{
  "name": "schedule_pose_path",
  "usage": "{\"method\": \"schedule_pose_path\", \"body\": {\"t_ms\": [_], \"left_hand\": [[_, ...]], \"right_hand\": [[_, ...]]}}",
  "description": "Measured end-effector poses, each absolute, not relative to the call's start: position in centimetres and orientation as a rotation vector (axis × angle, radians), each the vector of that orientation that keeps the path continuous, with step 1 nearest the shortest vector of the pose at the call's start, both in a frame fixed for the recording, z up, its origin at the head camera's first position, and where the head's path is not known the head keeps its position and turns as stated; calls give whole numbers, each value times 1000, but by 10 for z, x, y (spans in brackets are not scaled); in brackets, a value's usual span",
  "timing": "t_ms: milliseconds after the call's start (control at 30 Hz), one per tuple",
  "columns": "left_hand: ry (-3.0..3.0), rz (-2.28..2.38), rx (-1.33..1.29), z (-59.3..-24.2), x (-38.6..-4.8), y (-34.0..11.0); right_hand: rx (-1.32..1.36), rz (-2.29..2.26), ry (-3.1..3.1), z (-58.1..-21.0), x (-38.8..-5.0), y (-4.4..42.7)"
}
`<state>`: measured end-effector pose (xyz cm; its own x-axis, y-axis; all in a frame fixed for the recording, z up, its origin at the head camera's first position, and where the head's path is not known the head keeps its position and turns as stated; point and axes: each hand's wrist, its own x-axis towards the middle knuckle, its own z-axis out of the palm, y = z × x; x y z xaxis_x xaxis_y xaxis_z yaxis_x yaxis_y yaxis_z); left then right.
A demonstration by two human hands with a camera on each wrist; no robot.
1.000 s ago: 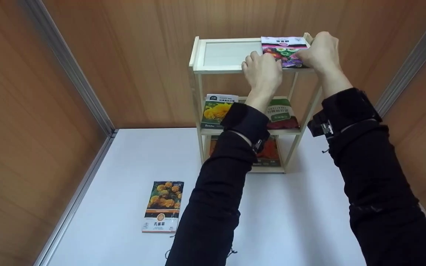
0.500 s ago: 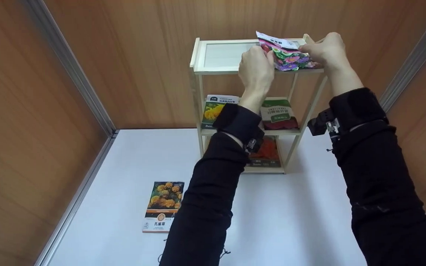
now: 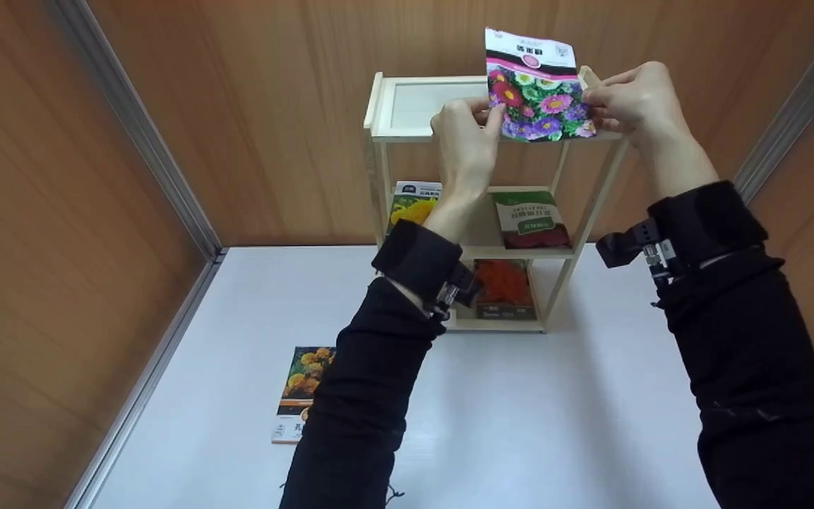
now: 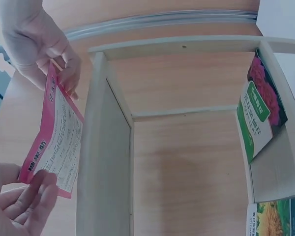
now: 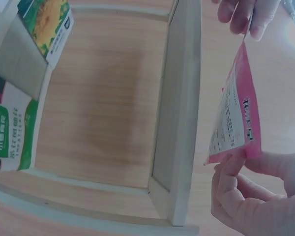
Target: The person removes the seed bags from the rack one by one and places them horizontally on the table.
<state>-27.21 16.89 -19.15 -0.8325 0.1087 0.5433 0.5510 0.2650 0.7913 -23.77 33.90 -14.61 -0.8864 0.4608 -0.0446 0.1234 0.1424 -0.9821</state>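
Note:
A flower seed packet (image 3: 538, 88) with colourful daisy-like blooms is held over the right part of the rack's top shelf (image 3: 421, 106). My left hand (image 3: 467, 145) pinches its left edge between thumb and fingers, and my right hand (image 3: 636, 102) pinches the right edge. The packet stands tilted up, its lower edge close to the shelf's front rail. Both wrist views show its pink-bordered back, with my left hand (image 4: 24, 201) low in the left wrist view and my right hand (image 5: 255, 196) low in the right wrist view.
The middle shelf holds a yellow-flower packet (image 3: 414, 201) and a green-and-white packet (image 3: 531, 219). A red-flower packet (image 3: 504, 286) lies on the bottom shelf. An orange marigold packet (image 3: 301, 389), partly behind my left sleeve, lies on the white table (image 3: 237, 311). Wooden walls (image 3: 273, 141) enclose the space.
The daisy packet has been raised from lying on the top shelf to a tilted-up position. My left hand has moved left and slightly down, my right hand a little to the right.

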Motion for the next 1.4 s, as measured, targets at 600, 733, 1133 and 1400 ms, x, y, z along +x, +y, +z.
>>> {"method": "schedule_pose_path", "body": {"t_ms": [600, 733, 1133, 1400], "left_hand": [[-1794, -1876, -772, -227, -225, 132], [-1791, -1895, -803, -246, -216, 123], [-1874, -1936, -780, -316, -201, 100], [-1953, -2090, -681, -367, -191, 87]], "right_hand": [[-113, 2131, -1905, -195, -181, 329], [0, 2055, -1890, -215, -171, 322], [77, 1695, -2024, -282, -150, 302], [-23, 1711, -2031, -339, -141, 289]]}}
